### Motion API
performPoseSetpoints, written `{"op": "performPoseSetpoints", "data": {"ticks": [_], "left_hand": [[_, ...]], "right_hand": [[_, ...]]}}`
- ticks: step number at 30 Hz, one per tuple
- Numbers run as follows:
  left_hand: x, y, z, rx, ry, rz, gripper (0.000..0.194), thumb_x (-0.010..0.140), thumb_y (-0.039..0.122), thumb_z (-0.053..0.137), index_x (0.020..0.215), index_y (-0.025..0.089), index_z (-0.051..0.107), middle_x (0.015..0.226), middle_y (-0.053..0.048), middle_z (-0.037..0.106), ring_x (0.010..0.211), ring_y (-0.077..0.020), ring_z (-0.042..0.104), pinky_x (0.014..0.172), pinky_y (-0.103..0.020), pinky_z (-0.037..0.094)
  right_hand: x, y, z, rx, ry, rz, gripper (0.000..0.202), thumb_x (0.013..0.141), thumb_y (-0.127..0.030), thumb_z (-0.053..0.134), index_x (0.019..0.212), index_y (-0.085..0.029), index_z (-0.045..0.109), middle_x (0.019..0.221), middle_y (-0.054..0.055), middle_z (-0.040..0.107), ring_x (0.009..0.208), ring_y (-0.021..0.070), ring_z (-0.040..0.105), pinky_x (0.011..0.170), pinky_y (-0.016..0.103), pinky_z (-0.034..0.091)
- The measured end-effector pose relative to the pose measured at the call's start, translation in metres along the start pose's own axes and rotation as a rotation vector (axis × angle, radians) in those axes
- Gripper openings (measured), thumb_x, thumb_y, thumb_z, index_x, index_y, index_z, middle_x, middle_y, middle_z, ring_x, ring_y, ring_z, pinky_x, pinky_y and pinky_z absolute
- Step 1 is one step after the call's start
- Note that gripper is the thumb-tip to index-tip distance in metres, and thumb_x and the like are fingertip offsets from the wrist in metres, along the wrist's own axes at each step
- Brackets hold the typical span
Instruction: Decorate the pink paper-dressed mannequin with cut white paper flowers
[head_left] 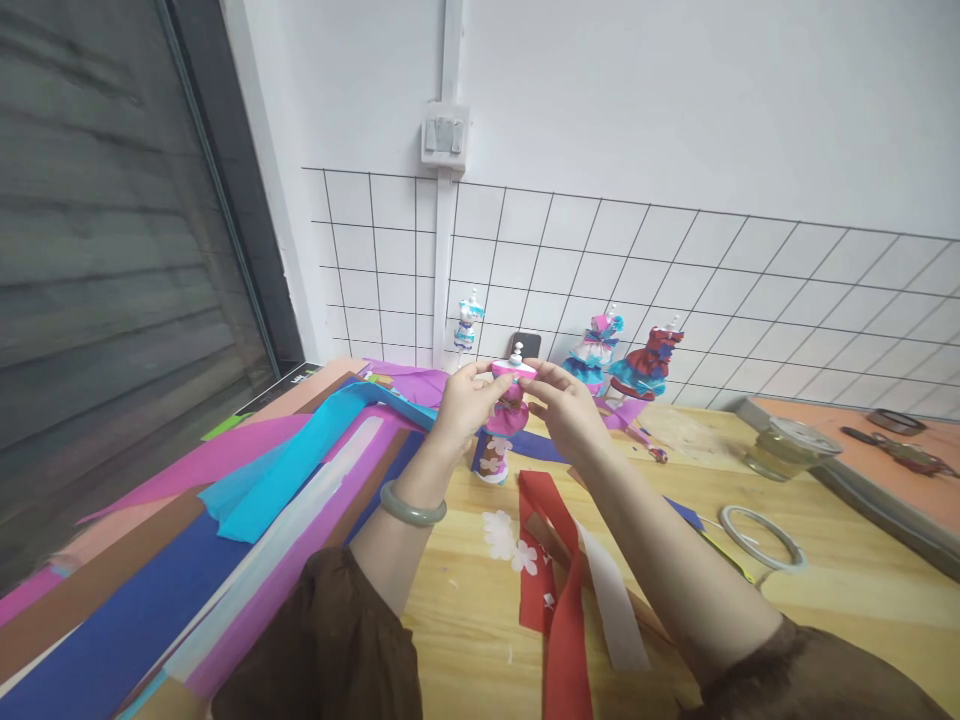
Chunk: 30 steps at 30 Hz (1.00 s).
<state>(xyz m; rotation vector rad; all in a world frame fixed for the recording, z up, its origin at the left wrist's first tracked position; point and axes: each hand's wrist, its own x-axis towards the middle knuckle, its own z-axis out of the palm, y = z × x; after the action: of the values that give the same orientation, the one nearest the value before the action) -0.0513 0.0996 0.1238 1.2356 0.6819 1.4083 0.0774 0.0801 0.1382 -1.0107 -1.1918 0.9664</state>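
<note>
A miniature dress form (pixel 508 412) in a pink paper outfit stands in the middle, its white knob on top. My left hand (pixel 471 400) pinches the outfit's pink top from the left, and my right hand (pixel 564 402) pinches it from the right. Below the pink skirt is a small cylinder (pixel 493 458) with brown and white flower shapes, which seems to hold the form up. White paper flowers (pixel 499 535) lie on the wood just in front. Closer to me, a red paper strip (pixel 566 620) lies folded over beside a white strip (pixel 611 598).
Crepe paper strips (pixel 270 470) in several colours cover the left side. Other dressed forms (pixel 651 362) stand near the gridded wall, with a dark phone (pixel 526 346) behind. To the right are a tape roll (pixel 763 538), a glass container (pixel 793 447) and scissors (pixel 904 452).
</note>
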Motion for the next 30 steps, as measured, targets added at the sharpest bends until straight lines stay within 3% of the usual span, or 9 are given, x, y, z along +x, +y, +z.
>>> {"op": "performPoseSetpoints", "data": {"ticks": [4, 14, 19, 25, 30], "left_hand": [[-0.001, 0.005, -0.002, -0.090, -0.043, -0.090, 0.034, 0.067, 0.030, 0.069, 0.094, 0.014, 0.056, 0.045, 0.010, 0.036, 0.032, 0.0002, 0.022, 0.034, -0.016, 0.010], [0.002, 0.004, -0.008, -0.150, -0.095, -0.092, 0.029, 0.070, 0.033, 0.066, 0.090, 0.014, 0.056, 0.043, 0.011, 0.029, 0.032, -0.0006, 0.022, 0.035, -0.016, 0.010], [0.003, 0.001, -0.007, -0.104, -0.031, -0.037, 0.041, 0.071, 0.038, 0.065, 0.103, 0.014, 0.053, 0.044, 0.011, 0.032, 0.033, -0.0011, 0.023, 0.035, -0.016, 0.014], [0.003, 0.000, -0.007, -0.027, 0.030, 0.007, 0.049, 0.071, 0.038, 0.065, 0.111, 0.014, 0.049, 0.049, 0.008, 0.041, 0.036, -0.0022, 0.030, 0.034, -0.015, 0.021], [0.002, 0.003, -0.009, 0.048, -0.005, 0.059, 0.052, 0.071, 0.036, 0.065, 0.116, 0.015, 0.048, 0.053, 0.006, 0.048, 0.040, -0.0054, 0.040, 0.037, -0.017, 0.031]], "right_hand": [[0.002, 0.002, -0.003, 0.102, -0.076, 0.090, 0.037, 0.059, -0.028, 0.069, 0.095, -0.025, 0.062, 0.091, 0.002, 0.066, 0.079, 0.0169, 0.061, 0.063, 0.028, 0.044], [0.005, 0.006, -0.006, 0.137, -0.100, 0.090, 0.033, 0.061, -0.029, 0.070, 0.094, -0.026, 0.064, 0.091, 0.001, 0.067, 0.078, 0.0155, 0.061, 0.065, 0.028, 0.044], [0.005, 0.007, -0.006, 0.124, -0.098, 0.064, 0.032, 0.063, -0.030, 0.069, 0.094, -0.026, 0.065, 0.095, 0.002, 0.066, 0.079, 0.0153, 0.061, 0.065, 0.027, 0.044], [0.011, 0.008, -0.008, 0.068, -0.007, 0.046, 0.033, 0.062, -0.030, 0.069, 0.094, -0.023, 0.065, 0.094, 0.004, 0.065, 0.079, 0.0144, 0.059, 0.063, 0.025, 0.042], [0.014, 0.010, -0.012, 0.010, 0.029, 0.022, 0.037, 0.064, -0.032, 0.067, 0.099, -0.023, 0.064, 0.100, 0.005, 0.064, 0.086, 0.0168, 0.057, 0.066, 0.026, 0.040]]}}
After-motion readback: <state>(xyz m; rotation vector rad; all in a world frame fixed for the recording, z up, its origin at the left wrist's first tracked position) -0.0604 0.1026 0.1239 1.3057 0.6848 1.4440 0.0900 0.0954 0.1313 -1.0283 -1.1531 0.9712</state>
